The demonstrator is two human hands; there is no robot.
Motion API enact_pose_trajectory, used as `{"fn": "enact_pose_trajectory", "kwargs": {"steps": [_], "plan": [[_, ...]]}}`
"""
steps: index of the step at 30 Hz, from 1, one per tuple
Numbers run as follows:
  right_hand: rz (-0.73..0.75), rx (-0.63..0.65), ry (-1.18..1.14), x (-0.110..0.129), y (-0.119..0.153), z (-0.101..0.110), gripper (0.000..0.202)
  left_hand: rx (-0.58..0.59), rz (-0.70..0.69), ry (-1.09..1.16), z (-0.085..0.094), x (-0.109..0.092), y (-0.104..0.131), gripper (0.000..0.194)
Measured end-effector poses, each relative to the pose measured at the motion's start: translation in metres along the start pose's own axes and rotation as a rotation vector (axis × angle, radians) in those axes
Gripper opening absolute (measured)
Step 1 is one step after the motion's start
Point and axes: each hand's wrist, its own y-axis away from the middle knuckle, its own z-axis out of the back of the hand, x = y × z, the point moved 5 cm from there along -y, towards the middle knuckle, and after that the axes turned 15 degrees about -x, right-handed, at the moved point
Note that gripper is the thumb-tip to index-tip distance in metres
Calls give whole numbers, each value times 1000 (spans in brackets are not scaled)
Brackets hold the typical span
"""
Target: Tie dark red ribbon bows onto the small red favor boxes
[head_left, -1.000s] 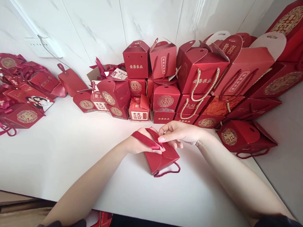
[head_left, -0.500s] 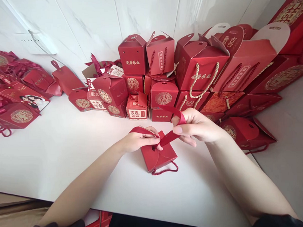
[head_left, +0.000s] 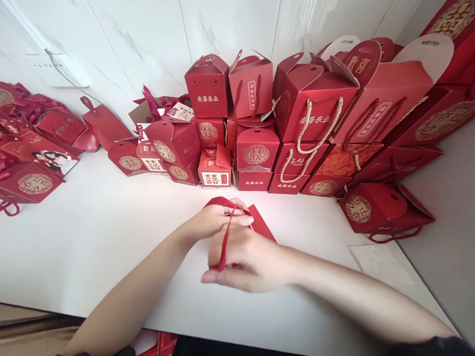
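Observation:
A small red gift box (head_left: 263, 225) sits on the white table, mostly covered by my hands. My left hand (head_left: 219, 219) is at the top of the box, its fingers pinched on a red ribbon (head_left: 225, 246). Part of that ribbon loops over the back of the left fingers. My right hand (head_left: 248, 255) crosses in front of the box, palm down, with the ribbon running down to its thumb and forefinger, which close on it. The box's rope handle is hidden behind the right hand.
Stacked red gift boxes (head_left: 255, 146) line the wall at the back and right. A single box (head_left: 379, 209) with a rope handle stands at the right. Ribboned boxes (head_left: 35, 182) are heaped at the left. A clear flat sheet (head_left: 381, 264) lies near the table's right edge.
My right hand has swung left and toward me with the ribbon, from the right of the box to in front of it. My left hand has stayed nearly in place.

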Motion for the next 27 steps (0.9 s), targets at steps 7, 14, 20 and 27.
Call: {"fn": "enact_pose_trajectory", "kwargs": {"steps": [7, 14, 20, 27], "plan": [[163, 153, 491, -7, 11, -29, 29, 116, 147, 17, -4, 0, 1, 19], [110, 267, 542, -7, 11, -30, 20, 165, 73, -111, -3, 4, -4, 20], [112, 223, 376, 22, -2, 29, 16, 182, 125, -66, -2, 5, -1, 13], [-37, 183, 823, 9, 0, 81, 25, 238, 93, -1, -6, 4, 1, 14]]}}
